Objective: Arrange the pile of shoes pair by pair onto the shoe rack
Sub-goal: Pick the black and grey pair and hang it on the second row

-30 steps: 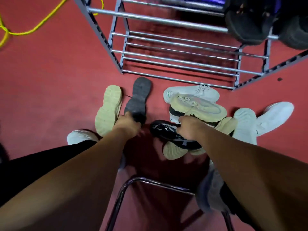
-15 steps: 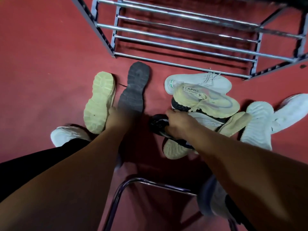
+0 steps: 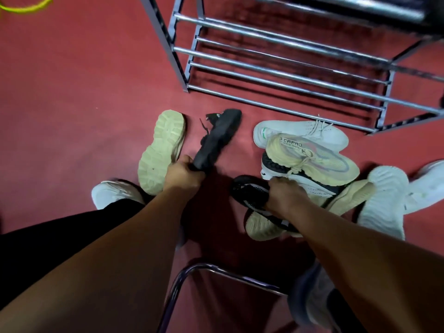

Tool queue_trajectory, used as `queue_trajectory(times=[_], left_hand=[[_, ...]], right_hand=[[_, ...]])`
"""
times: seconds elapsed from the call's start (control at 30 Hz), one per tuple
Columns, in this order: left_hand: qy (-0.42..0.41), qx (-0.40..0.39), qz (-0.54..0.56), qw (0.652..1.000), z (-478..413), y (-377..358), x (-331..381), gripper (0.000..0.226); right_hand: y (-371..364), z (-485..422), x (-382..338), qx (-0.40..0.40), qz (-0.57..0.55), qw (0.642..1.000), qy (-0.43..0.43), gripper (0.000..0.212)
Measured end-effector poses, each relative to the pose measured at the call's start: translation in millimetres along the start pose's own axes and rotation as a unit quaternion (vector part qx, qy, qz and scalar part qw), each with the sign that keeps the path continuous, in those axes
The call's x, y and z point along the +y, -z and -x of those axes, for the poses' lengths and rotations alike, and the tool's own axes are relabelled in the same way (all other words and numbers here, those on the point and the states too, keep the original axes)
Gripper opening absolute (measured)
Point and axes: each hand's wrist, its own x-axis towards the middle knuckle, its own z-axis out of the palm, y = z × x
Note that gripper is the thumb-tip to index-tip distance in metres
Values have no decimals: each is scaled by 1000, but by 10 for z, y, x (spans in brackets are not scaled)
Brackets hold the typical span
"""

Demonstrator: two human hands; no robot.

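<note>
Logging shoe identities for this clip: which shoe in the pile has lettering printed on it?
The pale yellow knit sneaker, lying atop the green-marked white sneaker: "CAPRO" is printed near its heel. No other shoe shows lettering.

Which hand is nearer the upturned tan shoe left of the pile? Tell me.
Left. The left hand grips the black shoe right beside the upturned tan shoe; the right hand is farther off to its right, holding a black-and-white shoe in the pile.
</note>
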Motion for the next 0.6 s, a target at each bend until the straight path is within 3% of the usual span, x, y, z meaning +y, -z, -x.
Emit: queue_trajectory(times=[0.1,0.23,0.4,0.5,0.53,0.6], left_hand=[[-67,22,-221,973,84,125,-133,60],[-30,-73,-289,954,255,114,-243,61],[30,-28,-132,990,327,25,-198,55],[30,-45,-62,997,330,-6,-100,38],[39,-55,4,998,333,5,-54,35],[83,-116,177,974,365,10,39,34]], right_hand=[[35,113,3,-35,-46,998,3,54],[43,266,46,-51,-124,991,6,30],[144,407,63,-44,-319,946,-25,25],[262,393,31,-53,-421,904,-48,61],[317,398,0,-56,-452,889,-56,66],[451,437,-110,-77,-504,859,-50,49]])
